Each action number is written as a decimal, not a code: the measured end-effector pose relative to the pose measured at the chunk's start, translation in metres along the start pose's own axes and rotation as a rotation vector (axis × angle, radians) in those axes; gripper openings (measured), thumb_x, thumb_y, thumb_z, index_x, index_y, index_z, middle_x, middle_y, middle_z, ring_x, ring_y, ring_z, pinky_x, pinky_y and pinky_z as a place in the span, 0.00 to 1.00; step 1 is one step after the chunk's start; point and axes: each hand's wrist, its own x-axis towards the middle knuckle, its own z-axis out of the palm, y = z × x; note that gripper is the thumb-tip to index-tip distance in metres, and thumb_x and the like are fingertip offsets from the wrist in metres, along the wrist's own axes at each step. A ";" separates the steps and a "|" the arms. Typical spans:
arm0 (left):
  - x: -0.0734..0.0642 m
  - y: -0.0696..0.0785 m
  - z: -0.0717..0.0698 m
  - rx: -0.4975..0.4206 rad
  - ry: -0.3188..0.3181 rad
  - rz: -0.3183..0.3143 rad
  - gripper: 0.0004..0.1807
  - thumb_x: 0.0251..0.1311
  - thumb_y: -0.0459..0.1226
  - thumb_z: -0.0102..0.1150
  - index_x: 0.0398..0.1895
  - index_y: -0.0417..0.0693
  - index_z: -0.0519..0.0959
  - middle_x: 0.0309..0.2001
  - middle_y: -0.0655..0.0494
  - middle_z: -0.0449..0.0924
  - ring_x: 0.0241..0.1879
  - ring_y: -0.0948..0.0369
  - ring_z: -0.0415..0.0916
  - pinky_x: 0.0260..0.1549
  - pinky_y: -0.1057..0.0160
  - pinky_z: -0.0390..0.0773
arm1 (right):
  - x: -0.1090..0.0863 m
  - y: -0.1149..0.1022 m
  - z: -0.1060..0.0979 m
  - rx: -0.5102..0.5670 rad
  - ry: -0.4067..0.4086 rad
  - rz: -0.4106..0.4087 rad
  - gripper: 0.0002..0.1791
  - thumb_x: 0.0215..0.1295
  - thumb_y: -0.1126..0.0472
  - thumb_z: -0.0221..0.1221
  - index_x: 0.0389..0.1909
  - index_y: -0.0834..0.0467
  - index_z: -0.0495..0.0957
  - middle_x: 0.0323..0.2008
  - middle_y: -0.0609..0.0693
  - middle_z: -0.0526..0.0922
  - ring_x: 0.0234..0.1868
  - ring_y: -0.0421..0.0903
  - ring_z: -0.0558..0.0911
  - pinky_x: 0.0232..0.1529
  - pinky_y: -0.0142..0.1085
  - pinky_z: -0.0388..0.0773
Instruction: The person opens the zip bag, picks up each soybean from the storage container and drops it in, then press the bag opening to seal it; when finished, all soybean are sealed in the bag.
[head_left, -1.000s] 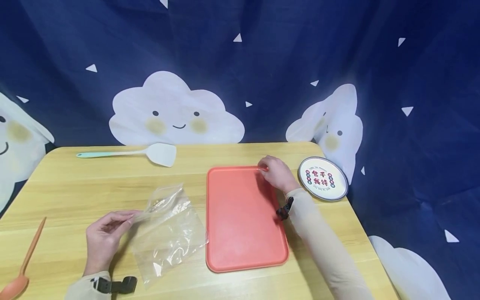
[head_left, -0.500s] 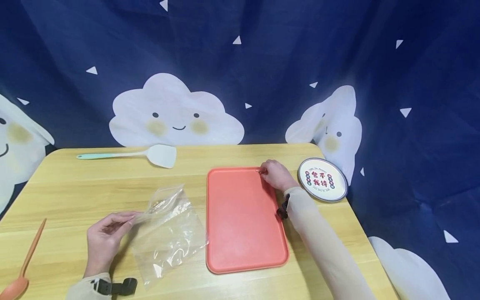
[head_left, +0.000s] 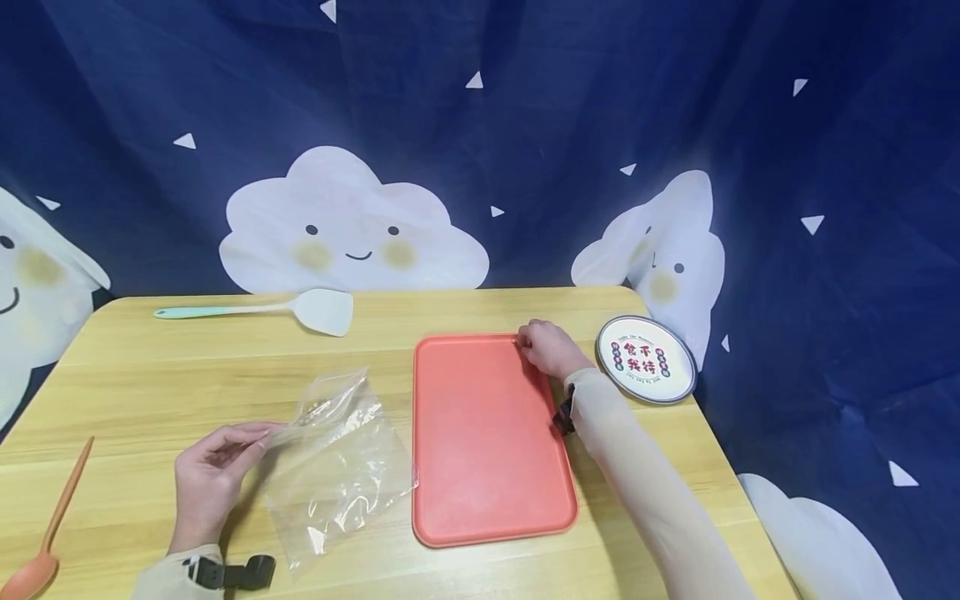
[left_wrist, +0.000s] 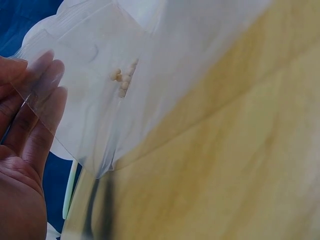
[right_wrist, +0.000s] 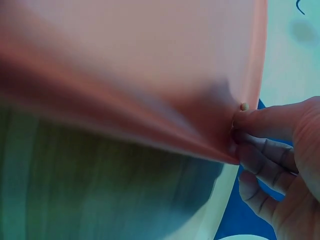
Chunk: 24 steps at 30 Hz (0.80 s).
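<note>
On the left, my left hand (head_left: 212, 479) pinches the edge of a clear plastic bag (head_left: 341, 475), thumb on one side and fingers on the other. Inside it, the left wrist view shows several small round beige beans (left_wrist: 123, 82) gathered along a fold. The bag's lower right part reaches the side of a red tray (head_left: 487, 450). My right hand (head_left: 553, 348) is at the tray's far right corner. Seen from the right wrist, its thumb and index finger come together there, with one small bean (right_wrist: 244, 106) at the thumb tip.
A round white plate (head_left: 647, 358) with red lettering sits right of the tray. A spatula (head_left: 322, 311) with a mint handle lies along the table's back edge, and an orange spoon (head_left: 33, 573) at the front left. A dark blue curtain (head_left: 525, 125) hangs behind.
At the tray's far right corner, the right hand's fingers have shifted slightly; a small bean seen at their tips half a second ago is now hidden in the head view. The left hand stays put.
</note>
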 end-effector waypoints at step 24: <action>0.001 -0.005 0.003 -0.079 -0.017 0.047 0.09 0.45 0.06 0.53 0.28 0.18 0.75 0.36 0.43 0.86 0.39 0.57 0.85 0.44 0.65 0.83 | -0.013 -0.105 -0.028 0.374 0.304 -0.280 0.05 0.63 0.68 0.63 0.38 0.57 0.83 0.35 0.45 0.79 0.36 0.40 0.79 0.38 0.30 0.80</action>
